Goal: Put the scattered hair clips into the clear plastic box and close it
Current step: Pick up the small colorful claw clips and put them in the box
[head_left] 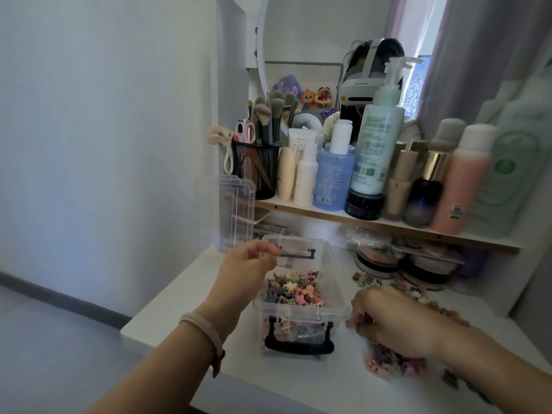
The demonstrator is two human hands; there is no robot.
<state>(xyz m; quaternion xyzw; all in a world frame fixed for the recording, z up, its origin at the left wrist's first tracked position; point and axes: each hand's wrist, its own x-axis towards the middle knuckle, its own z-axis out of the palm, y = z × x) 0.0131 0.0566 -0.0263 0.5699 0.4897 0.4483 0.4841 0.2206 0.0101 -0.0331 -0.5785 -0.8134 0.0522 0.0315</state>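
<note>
Head view: a white vanity tabletop [298,383] stands against a pale wall [104,115], with grey floor [44,339] to the left. Behind it are a round mirror [313,31] and a wood-edged shelf [388,225] that carries cosmetic bottles [376,144] and a black mesh cup of brushes [257,168].

A clear plastic box with black latches [334,282] sits open on the tabletop, and small pastel hair clips [294,289] are heaped inside it. Its clear plastic lid [227,210] stands upright just behind the box on its left. More clips lie loose on the table to the right of the box [394,364].

The left hand [248,264] pinches the box's far left rim between thumb and fingers. The right hand [394,318] is blurred. Its fingers curl downward over the loose clips beside the box's near right corner, and I cannot tell whether it holds any.
</note>
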